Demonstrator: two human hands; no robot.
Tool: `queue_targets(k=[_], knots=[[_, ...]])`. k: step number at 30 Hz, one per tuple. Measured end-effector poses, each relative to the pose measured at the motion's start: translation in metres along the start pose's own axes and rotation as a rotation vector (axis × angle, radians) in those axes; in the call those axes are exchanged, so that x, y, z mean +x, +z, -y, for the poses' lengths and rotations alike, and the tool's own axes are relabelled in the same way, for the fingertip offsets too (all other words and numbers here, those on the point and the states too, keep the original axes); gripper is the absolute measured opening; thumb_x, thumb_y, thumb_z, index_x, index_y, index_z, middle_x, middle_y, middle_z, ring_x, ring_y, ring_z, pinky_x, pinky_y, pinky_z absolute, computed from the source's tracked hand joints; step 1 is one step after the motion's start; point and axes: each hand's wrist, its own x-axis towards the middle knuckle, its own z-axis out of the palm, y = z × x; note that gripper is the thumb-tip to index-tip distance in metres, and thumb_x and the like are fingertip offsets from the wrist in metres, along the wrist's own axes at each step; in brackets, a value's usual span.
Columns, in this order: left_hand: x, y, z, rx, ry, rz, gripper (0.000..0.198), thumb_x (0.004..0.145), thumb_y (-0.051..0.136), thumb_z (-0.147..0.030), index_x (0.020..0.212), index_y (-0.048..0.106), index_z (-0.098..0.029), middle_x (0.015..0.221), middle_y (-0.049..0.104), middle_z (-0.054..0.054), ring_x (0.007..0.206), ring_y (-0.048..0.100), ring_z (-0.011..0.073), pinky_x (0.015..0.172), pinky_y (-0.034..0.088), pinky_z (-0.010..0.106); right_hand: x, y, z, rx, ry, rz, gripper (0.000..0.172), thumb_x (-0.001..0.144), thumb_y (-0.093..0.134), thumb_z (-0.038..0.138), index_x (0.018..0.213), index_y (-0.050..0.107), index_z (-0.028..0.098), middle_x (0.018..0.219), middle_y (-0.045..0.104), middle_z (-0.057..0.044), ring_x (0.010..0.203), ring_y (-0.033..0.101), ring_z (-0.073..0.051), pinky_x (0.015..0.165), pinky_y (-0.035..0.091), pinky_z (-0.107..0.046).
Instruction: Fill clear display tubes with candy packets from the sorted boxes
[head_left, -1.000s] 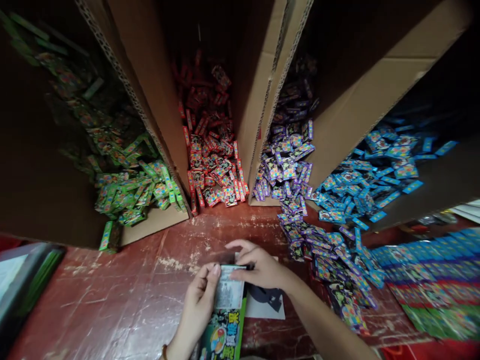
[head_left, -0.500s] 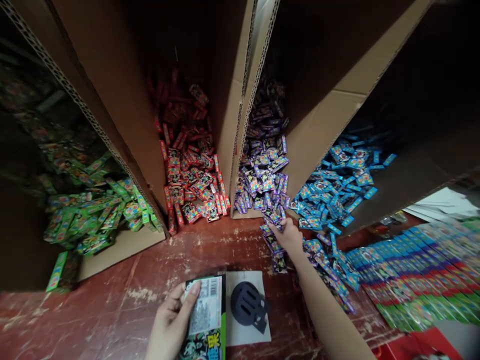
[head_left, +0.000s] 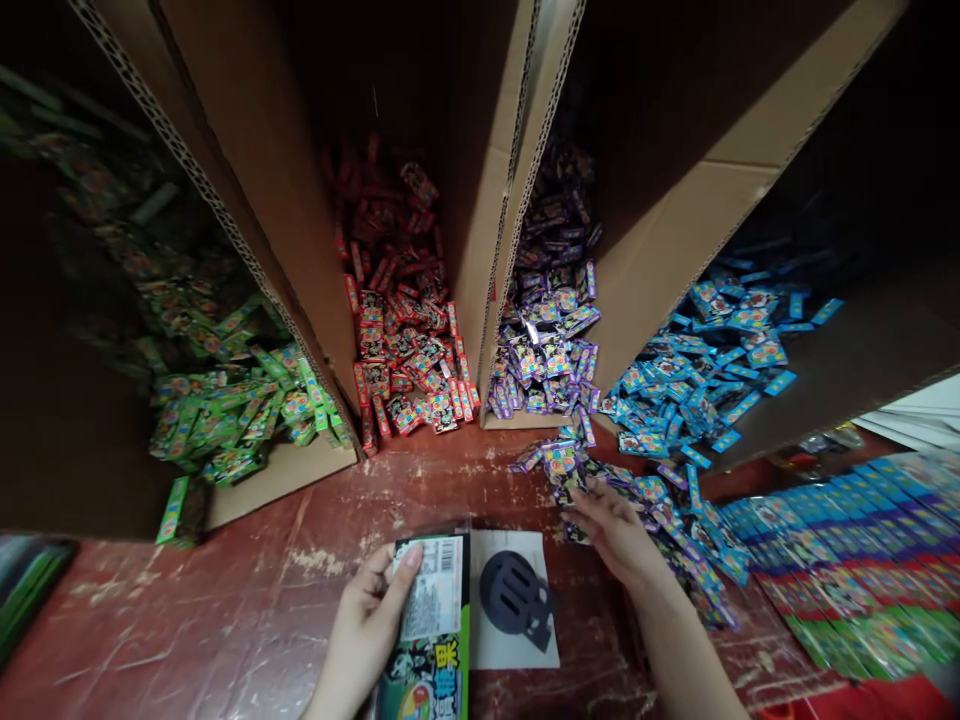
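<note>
My left hand pinches a printed packaging bag, its white barcode label showing between thumb and fingers. The bag is black and green with large coloured lettering. Bent fingers of my right hand close on a small purple packet at the near edge of a loose heap; the fingertips are partly hidden. More purple and blue packets lie along that hand's far side. Beside the bag, a dark round slotted plastic piece rests on a white sheet.
Upright cardboard boxes, open toward me, hold green packets, red packets, purple packets and blue packets. Filled multicoloured packs lie in a row at the right. The table is worn red.
My right hand has drawn back from the purple box's mouth toward me, and some purple packets in front have shifted. My left hand keeps its hold on the bag. The view has swung slightly left.
</note>
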Motion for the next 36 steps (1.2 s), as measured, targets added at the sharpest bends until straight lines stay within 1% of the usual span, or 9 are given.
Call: queue_targets(k=[6,12,15,17,20,23,26,32,36], knots=[[-0.004,-0.007,0.006,-0.002,0.043,-0.021,0.031,0.075,0.062,-0.048,0.075,0.057,-0.017,0.063,0.067,-0.001,0.054,0.058,0.0119,0.051,0.046,0.018,0.001,0.035,-0.003,-0.153,-0.246,0.038,0.031,0.059,0.079,0.030,0.079,0.057,0.021,0.065,0.057,0.004,0.056,0.055,-0.013,0.051,0.048,-0.025],[-0.005,-0.003,0.008,-0.010,0.044,-0.034,0.032,0.075,0.063,-0.047,0.072,0.057,-0.016,0.060,0.062,-0.002,0.052,0.054,0.0106,0.048,0.043,0.017,-0.006,0.055,0.007,0.022,-0.286,0.224,0.020,0.062,0.071,0.021,0.081,0.064,0.021,0.101,0.064,-0.004,0.101,0.055,-0.023,0.086,0.043,-0.035],[-0.004,0.002,0.006,-0.023,0.019,0.007,0.032,0.074,0.063,-0.048,0.073,0.056,-0.017,0.059,0.061,-0.002,0.051,0.053,0.0109,0.048,0.042,0.018,-0.010,0.076,0.014,0.204,-0.186,0.365,0.012,0.069,0.065,0.032,0.072,0.063,0.020,0.084,0.066,-0.005,0.090,0.059,-0.024,0.080,0.046,-0.037],[-0.003,0.003,0.005,-0.036,0.004,0.046,0.033,0.074,0.063,-0.049,0.075,0.056,-0.017,0.059,0.060,-0.002,0.051,0.054,0.0113,0.049,0.044,0.019,-0.012,0.093,0.017,0.247,-0.167,0.413,0.022,0.077,0.057,0.040,0.068,0.060,0.020,0.075,0.062,-0.004,0.080,0.060,-0.021,0.074,0.048,-0.035],[-0.003,0.005,0.006,-0.039,0.017,0.071,0.033,0.074,0.063,-0.049,0.078,0.057,-0.016,0.061,0.061,-0.001,0.053,0.053,0.0111,0.051,0.044,0.019,-0.014,0.117,0.018,0.149,-0.183,0.497,0.014,0.079,0.060,0.036,0.083,0.059,0.022,0.079,0.059,-0.001,0.074,0.059,-0.016,0.067,0.048,-0.029],[-0.004,0.007,0.007,-0.022,0.060,0.072,0.032,0.075,0.062,-0.047,0.077,0.059,-0.016,0.061,0.059,-0.002,0.052,0.050,0.0093,0.049,0.040,0.017,-0.012,0.134,0.012,0.011,-0.215,0.531,0.029,0.072,0.069,0.027,0.098,0.056,0.025,0.089,0.058,-0.001,0.074,0.058,-0.012,0.066,0.047,-0.025],[-0.006,0.011,0.008,-0.024,0.088,0.073,0.031,0.076,0.062,-0.046,0.073,0.059,-0.016,0.058,0.056,-0.004,0.051,0.047,0.0083,0.048,0.038,0.016,-0.007,0.147,0.004,-0.079,-0.205,0.477,0.028,0.069,0.070,0.027,0.094,0.057,0.022,0.086,0.060,-0.001,0.071,0.058,-0.011,0.064,0.047,-0.023],[-0.009,0.013,0.002,-0.057,0.074,0.076,0.029,0.077,0.061,-0.046,0.076,0.061,-0.016,0.060,0.058,-0.004,0.053,0.048,0.0094,0.050,0.039,0.017,-0.005,0.152,-0.001,-0.377,-0.362,0.438,0.025,0.061,0.076,0.030,0.077,0.061,0.019,0.074,0.060,0.000,0.065,0.058,-0.013,0.060,0.046,-0.024],[-0.007,0.007,0.002,-0.097,0.036,0.054,0.031,0.078,0.059,-0.047,0.081,0.062,-0.016,0.062,0.061,-0.003,0.054,0.051,0.0111,0.052,0.042,0.019,-0.008,0.133,0.001,-0.527,-0.379,0.653,0.017,0.066,0.074,0.030,0.078,0.070,0.019,0.078,0.065,-0.002,0.068,0.060,-0.014,0.062,0.048,-0.025]])
